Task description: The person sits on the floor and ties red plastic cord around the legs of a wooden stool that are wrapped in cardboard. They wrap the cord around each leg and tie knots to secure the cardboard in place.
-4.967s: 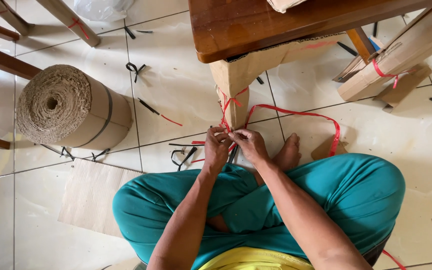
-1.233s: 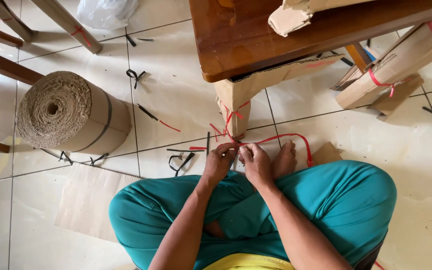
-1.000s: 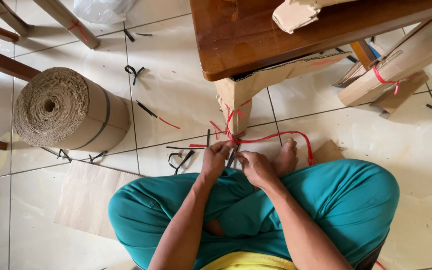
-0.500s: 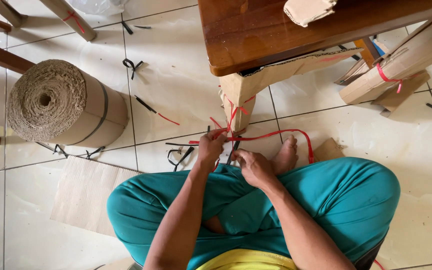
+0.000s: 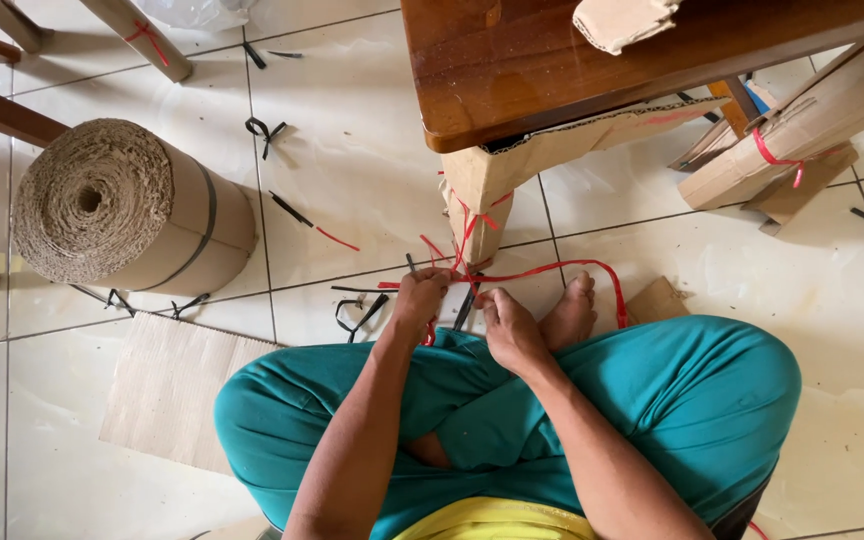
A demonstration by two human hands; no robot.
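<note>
The tiled floor (image 5: 372,150) carries a cardboard roll (image 5: 132,205) on its side at the left, a flat cardboard sheet (image 5: 177,400) near it, and black strap scraps (image 5: 264,130) scattered about. Red string (image 5: 572,268) loops across the tiles beside a cardboard-wrapped leg (image 5: 477,205). Tied cardboard bundles (image 5: 802,125) lie at the right.

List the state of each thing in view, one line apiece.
Left hand: closed on the red strap.
Right hand: pinching the red strap.
Red strap: tied round the table leg, rest looped on the floor.
Table leg: wrapped in cardboard.
Corrugated cardboard roll: rolled, banded, on its side.
Flat cardboard sheet: lying on the tiles.
</note>
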